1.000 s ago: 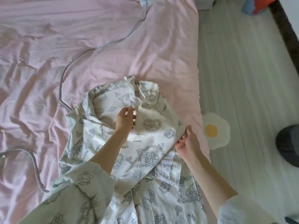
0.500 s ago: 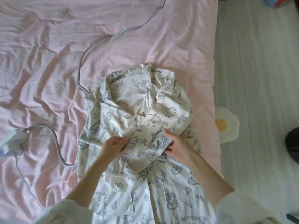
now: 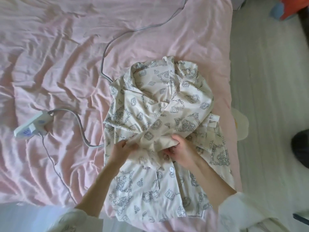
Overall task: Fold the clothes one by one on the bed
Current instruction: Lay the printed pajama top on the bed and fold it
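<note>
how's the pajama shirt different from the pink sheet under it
The pajama shirt is cream with a grey drawn print; the pink sheet is plain. The shirt is bunched and partly folded over itself near the bed's right edge, gripped by the left hand and right hand; the sheet lies spread across the bed, untouched. Both are wrinkled fabric.

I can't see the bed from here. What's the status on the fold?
Both hands, left and right, grip the shirt mid-front. Shirt bunched, fold unfinished. Cable runs under its left edge.
</note>
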`<state>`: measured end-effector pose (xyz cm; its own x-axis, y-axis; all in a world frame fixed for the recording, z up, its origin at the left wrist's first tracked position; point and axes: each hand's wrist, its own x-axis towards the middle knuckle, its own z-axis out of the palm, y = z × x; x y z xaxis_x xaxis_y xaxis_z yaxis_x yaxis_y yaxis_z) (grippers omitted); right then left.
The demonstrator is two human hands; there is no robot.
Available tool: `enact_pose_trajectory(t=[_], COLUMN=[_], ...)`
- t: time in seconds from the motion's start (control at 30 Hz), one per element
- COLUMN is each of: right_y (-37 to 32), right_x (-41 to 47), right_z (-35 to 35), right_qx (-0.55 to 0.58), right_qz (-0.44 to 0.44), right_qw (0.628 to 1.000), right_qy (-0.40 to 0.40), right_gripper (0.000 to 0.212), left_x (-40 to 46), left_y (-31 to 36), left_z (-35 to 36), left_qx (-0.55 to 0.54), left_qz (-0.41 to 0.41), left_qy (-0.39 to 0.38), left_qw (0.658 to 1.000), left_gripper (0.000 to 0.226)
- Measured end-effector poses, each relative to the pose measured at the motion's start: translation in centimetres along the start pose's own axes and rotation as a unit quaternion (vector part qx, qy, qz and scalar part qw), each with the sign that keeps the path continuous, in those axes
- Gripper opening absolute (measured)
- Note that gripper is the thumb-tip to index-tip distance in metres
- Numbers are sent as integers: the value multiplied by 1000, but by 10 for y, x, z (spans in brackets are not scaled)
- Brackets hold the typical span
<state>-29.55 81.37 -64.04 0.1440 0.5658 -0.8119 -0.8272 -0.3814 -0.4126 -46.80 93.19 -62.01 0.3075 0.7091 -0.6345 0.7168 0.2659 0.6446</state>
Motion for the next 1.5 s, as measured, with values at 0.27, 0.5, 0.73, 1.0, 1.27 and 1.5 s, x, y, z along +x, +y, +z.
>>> enact_pose_trajectory(t=[0.27,0.5,0.73,1.0,1.27,1.5], right_y=[47,74,84,85,102,127], right_x=[-27,-39,-48,-48,-60,-86], right_z=[23,43,40,36,28,-14], right_qx=[-61,-82,-12,-93,-190,-203], right_qz=[6,-9,-50,-39,-47,41], right_qw=[998,996,998,991,978,961], right_qy=[-14,42,47,82,78,186], right_gripper=[41,28,19,73,38,46], left_x=[-31,-39,-37,-46,-48,-60], left_y=[0,-19,-43,-51,-69,-133], left_z=[-19,-28,-34,-27,-37,-16], left_qx=[-313,-220,-222,-57,-182,-229], left_qz=[-74,-95,-55,112,76,-199], left_qy=[-165,-56,-164,-127,0,35], left_qw=[932,969,960,984,980,952], left_gripper=[18,26,41,12,10,23])
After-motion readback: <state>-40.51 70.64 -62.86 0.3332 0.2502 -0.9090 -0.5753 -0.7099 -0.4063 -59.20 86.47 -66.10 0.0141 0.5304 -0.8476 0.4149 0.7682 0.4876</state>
